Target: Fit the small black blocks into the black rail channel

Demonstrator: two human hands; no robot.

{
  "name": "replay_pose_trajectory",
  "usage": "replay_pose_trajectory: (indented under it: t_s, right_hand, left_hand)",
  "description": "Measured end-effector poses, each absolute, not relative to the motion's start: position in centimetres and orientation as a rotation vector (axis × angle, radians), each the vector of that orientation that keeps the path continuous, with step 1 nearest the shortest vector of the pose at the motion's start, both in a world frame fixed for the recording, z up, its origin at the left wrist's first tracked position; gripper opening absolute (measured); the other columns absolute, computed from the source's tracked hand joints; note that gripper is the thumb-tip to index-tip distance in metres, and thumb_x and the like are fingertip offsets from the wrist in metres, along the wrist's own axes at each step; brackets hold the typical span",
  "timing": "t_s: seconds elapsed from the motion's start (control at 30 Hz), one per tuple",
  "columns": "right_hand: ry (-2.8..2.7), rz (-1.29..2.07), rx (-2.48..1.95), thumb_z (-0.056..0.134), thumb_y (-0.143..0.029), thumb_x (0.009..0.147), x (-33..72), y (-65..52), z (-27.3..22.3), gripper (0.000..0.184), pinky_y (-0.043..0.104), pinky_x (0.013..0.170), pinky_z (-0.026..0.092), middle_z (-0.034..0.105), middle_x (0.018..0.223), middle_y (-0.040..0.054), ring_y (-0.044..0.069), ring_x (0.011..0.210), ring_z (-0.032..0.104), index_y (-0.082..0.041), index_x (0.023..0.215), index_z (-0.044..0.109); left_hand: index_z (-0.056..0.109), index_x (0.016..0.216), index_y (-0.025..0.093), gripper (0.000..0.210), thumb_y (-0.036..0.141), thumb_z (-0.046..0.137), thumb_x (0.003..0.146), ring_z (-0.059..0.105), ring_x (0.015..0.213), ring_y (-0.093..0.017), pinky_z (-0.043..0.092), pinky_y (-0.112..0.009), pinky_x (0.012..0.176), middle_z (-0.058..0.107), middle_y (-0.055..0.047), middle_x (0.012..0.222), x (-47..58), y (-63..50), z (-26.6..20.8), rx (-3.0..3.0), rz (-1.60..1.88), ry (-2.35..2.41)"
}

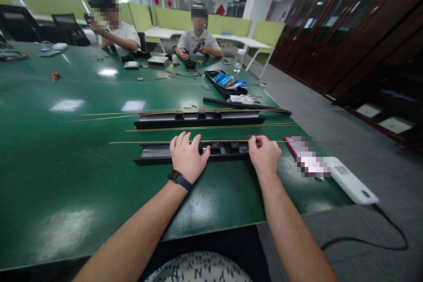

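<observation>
A black channel-shaped rail (pixel 153 161) lies lengthwise before me, with small black blocks (pixel 234 146) set in its channel. Across the rail rests my left hand (pixel 187 157), fingers spread and pointing away from me, a dark band on the wrist. My right hand (pixel 266 155) is closed at the rail's right end, thumb and forefinger pinching a thin brass-coloured rod (pixel 132 142). This rod runs along the rail's far side and sticks out past both ends. The exact pinch point is partly hidden by the fingers.
Beyond lie a second black rail (pixel 161 124), more thin rods (pixel 148 130), a black bar (pixel 247 105) and a black tray (pixel 228 90). A phone-like object (pixel 304 156) and a white power strip (pixel 352 180) sit at the right edge. Two people sit across the green table (pixel 82 176).
</observation>
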State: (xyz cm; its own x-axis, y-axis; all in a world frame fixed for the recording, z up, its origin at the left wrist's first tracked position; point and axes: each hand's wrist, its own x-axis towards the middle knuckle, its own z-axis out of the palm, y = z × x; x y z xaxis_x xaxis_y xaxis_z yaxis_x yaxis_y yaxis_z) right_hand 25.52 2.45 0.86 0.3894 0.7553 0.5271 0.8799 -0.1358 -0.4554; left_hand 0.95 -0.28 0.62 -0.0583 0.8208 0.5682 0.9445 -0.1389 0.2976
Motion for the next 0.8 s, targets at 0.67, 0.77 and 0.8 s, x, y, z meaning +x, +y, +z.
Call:
replay_pose_trajectory:
  t_s: [0.67,0.77,0.8]
  right_hand:
    - [-1.535,-0.183,-1.813,0.056,-0.045,0.096,25.08,2.39,0.61,0.032,0.035,0.081,0.036,0.069,0.073,0.0049,0.023,0.081,0.056,-0.022,0.082,0.073]
    - [-1.49,-0.202,-1.853,0.057,-0.044,0.095,25.3,2.49,0.72,0.031,0.036,0.08,0.036,0.07,0.073,0.0055,0.024,0.081,0.056,-0.022,0.08,0.072]
    - [-1.474,-0.209,-1.862,0.057,-0.043,0.094,25.36,2.52,0.74,0.03,0.036,0.08,0.036,0.071,0.073,0.006,0.024,0.081,0.056,-0.021,0.08,0.072]
  left_hand:
    - [0.076,0.124,0.023,0.04,0.048,0.065,0.094,0.055,0.139,-0.035,0.034,-0.055,0.122,0.07,-0.016,0.137,0.99,-0.36,0.81,-2.018,-0.957,-1.925]
    - [0.077,0.123,0.023,0.04,0.048,0.066,0.094,0.056,0.139,-0.035,0.035,-0.055,0.121,0.07,-0.016,0.137,0.97,-0.37,0.79,-2.017,-0.95,-1.916]
    - [0.077,0.123,0.023,0.04,0.049,0.066,0.094,0.056,0.138,-0.035,0.035,-0.055,0.121,0.07,-0.016,0.136,0.96,-0.36,0.77,-2.019,-0.946,-1.911]
